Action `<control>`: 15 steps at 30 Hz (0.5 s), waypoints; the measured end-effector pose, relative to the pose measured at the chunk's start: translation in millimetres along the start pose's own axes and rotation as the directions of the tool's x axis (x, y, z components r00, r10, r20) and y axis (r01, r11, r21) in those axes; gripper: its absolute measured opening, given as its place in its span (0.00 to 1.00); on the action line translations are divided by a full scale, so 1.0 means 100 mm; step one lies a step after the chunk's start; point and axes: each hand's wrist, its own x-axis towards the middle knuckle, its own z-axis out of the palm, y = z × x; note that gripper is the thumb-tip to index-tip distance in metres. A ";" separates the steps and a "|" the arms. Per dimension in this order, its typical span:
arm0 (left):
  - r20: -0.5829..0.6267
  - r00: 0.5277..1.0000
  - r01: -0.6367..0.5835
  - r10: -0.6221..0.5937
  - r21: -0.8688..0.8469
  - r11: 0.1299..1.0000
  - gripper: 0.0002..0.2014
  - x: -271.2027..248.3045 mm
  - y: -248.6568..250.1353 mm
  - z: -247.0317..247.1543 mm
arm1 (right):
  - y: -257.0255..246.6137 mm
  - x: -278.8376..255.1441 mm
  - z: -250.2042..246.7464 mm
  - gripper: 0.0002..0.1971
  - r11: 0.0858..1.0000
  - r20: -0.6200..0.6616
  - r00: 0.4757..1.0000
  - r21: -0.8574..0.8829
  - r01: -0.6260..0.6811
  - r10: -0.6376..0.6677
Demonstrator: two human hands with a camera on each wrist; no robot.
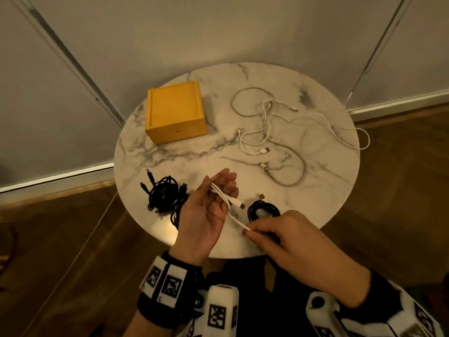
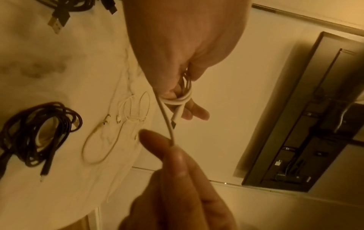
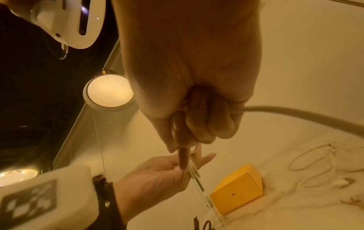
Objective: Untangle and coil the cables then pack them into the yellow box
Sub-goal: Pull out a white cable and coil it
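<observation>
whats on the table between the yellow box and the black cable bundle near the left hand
Head view: only bare marble table lies between the yellow box and the black cable bundle.

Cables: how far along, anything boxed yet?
Nothing boxed; the yellow box is closed. Done: two black bundles lie coiled on the table. In hand: left hand holds white cable loops, right hand pinches its tail. Left: the white tangle, then packing.

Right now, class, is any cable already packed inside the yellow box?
No: the yellow box sits closed on the table, and all the visible cables lie on the tabletop or are held in the hands.
</observation>
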 end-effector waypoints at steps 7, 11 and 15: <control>0.236 0.972 -0.182 0.024 0.679 0.711 0.19 -0.08 -0.13 -0.05 | -0.04 0.01 -0.22 0.10 0.999 0.024 1.000 -0.047 0.017 -0.016; 0.293 0.946 -0.200 -0.140 0.865 0.460 0.22 -0.17 -0.19 -0.12 | 0.04 -0.03 -0.31 0.10 0.995 0.061 0.998 0.103 0.006 -0.013; 0.271 0.893 -0.088 -0.359 0.888 0.452 0.22 -0.25 -0.26 -0.08 | 0.16 -0.07 -0.31 0.07 0.969 0.130 0.991 0.246 -0.018 -0.014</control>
